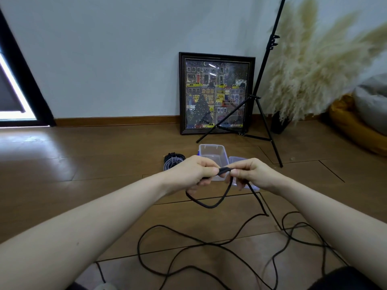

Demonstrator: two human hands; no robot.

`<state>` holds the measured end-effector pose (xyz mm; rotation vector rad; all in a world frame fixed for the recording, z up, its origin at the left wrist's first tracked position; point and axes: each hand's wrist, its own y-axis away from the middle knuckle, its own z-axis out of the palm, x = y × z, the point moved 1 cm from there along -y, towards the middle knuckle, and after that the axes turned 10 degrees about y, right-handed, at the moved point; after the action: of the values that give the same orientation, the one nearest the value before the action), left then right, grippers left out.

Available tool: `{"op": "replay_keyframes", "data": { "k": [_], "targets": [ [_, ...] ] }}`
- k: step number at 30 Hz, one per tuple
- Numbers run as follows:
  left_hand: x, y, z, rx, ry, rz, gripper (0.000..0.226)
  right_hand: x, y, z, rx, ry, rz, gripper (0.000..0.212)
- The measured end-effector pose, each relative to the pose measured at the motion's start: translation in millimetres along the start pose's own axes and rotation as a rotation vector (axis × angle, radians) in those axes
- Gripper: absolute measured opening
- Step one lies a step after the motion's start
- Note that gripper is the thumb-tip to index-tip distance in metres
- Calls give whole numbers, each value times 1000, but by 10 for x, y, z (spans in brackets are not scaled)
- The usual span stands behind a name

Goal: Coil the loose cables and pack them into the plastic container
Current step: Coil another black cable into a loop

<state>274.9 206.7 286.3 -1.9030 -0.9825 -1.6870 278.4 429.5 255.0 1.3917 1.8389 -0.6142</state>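
Both forearms extend forward over the wooden floor [83, 155], wrists close together. Left hand [193, 172] and right hand [250, 173] each pinch the black cable [209, 205] with curled fingers, holding a short doubled section between them; one loop hangs below. The rest lies loose on the floor nearer the person. Plastic container [211, 151] sits open just behind the hands, beside a coiled bundle [173, 161].

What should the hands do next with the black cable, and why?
Probably the right hand should draw in more cable and lay a second loop into the left hand. Both hands pinch the black cable with only one small loop hanging, and most of it lies loose on the floor. The plastic container stands open.
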Motion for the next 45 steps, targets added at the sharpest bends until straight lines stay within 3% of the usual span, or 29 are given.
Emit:
{"op": "replay_keyframes", "data": {
  "k": [3,13,19,24,28,33,37,40,45],
  "targets": [
    [9,-13,-11,118,25,39,30,17,16,-31,12,-6,56,16],
    [-67,46,-421,597,225,73,32,325,115,-182,-54,195,321,31],
    [-175,128,-717,854,254,71,24,414,236,-314,15,263,432,33],
    [-222,140,-795,915,247,71,28,409,273,-333,106,288,497,52],
    [-252,121,-820,918,228,11,31,289,214,-367,328,321,504,63],
    [-283,84,-782,855,207,-56,30,275,111,-379,477,294,518,33],
    [-283,49,-747,836,171,-44,28,105,86,-382,642,406,308,13],
    [-282,35,-729,827,135,-30,29,8,70,-352,574,608,174,7],
    [-297,38,-641,696,164,8,28,-102,36,-254,278,910,66,4]
  ]
}}
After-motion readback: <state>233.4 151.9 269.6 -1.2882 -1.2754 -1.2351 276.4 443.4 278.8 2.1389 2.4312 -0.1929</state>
